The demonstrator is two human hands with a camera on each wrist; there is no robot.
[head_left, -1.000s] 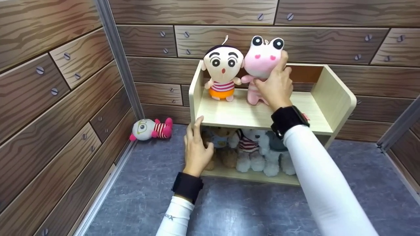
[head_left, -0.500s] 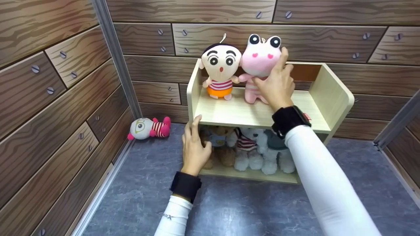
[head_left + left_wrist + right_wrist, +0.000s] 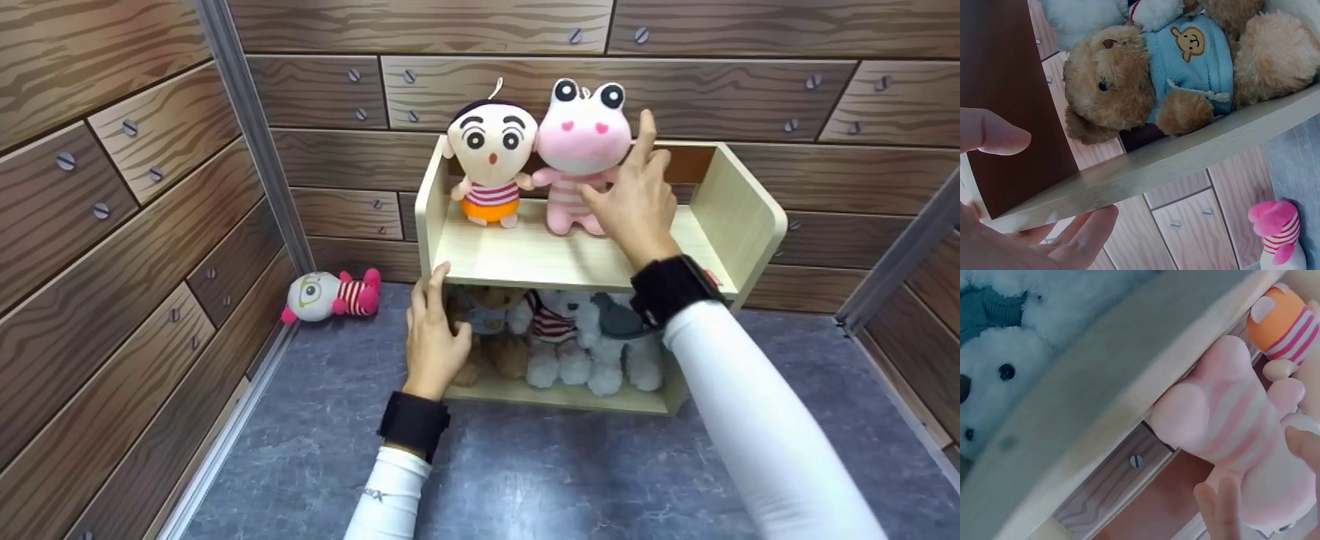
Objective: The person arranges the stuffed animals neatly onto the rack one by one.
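A pink frog plush (image 3: pixel 585 142) sits upright on the top board of a small wooden shelf (image 3: pixel 510 262). My right hand (image 3: pixel 637 202) is spread just to the frog's right, the thumb tip overlapping its striped body. In the right wrist view, the fingers (image 3: pixel 1224 506) and thumb stand apart around the frog's upper body. To the frog's left sits a boy doll (image 3: pixel 491 199) in a striped shirt and orange shorts. My left hand (image 3: pixel 435 345) is at the shelf's left side, with extended fingers (image 3: pixel 1095 230) along the outside of the panel and the thumb inside.
The lower board holds a brown teddy bear (image 3: pixel 1112 73) in a blue shirt and white plush dogs (image 3: pixel 555 322). A grey and pink doll (image 3: pixel 330 296) lies on the floor by the left wall (image 3: pixel 150 300). A wood-patterned wall (image 3: pixel 330 157) stands behind the shelf.
My right hand has loosened from the frog and moved off to its right, uncovering its side and arm. The frog stays seated. My left hand keeps its place at the shelf; the view has shifted slightly.
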